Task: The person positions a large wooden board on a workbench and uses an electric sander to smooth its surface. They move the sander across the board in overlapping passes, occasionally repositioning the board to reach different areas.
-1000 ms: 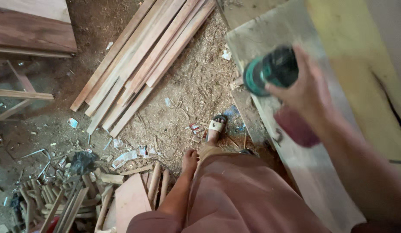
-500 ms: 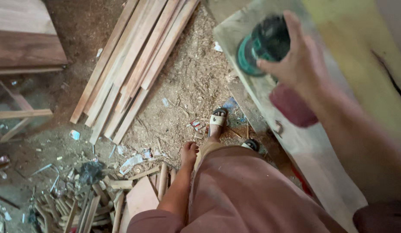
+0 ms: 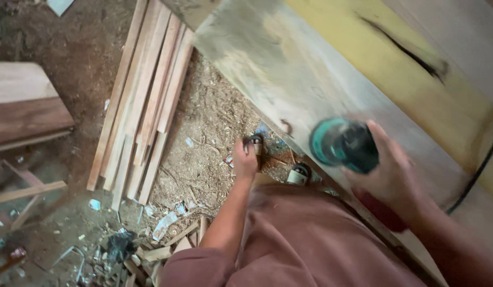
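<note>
Fingers (image 3: 387,154) of the right hand (image 3: 395,175) clamped the teal sander (image 3: 343,144) on the plank (image 3: 289,79), frame centre-right. Left hand (image 3: 245,159) hung loose, empty. Plank looked partly sanded; yellow patch remained.

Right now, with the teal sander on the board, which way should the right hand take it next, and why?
Probably up the board, away from the body. The right hand holds the teal sander low on the pale wooden board, and a long stretch of grey, dull surface lies above it toward the far end. The left hand hangs free at the side, clear of the board.
</note>
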